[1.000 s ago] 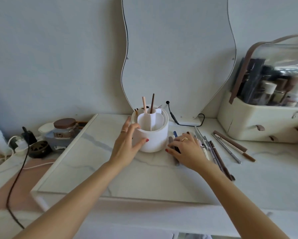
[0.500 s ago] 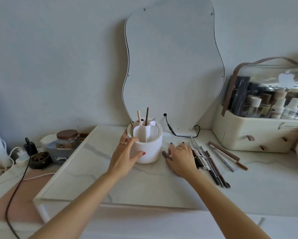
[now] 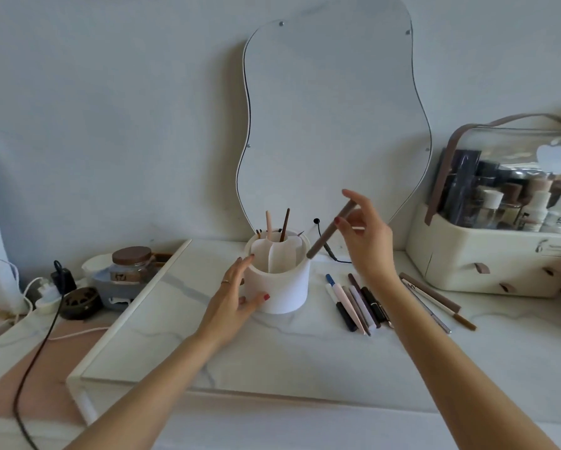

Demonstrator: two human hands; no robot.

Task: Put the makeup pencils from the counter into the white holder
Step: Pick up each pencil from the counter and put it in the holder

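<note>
Right hand pinches a brown pencil tilted above the white holder rim; left hand, fingers spread, seemingly touches its wall

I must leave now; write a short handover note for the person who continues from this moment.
Left hand: open, resting against the side of the white holder to steady it.
Right hand: pinching a brown pencil, tilted, its lower end just above the holder's right rim.
Done: a few pencils already stand in the holder's back compartments.
Left: drop in the held pencil, then the loose group lying right of the holder, and the further pencils in front of the cosmetics case.
</note>
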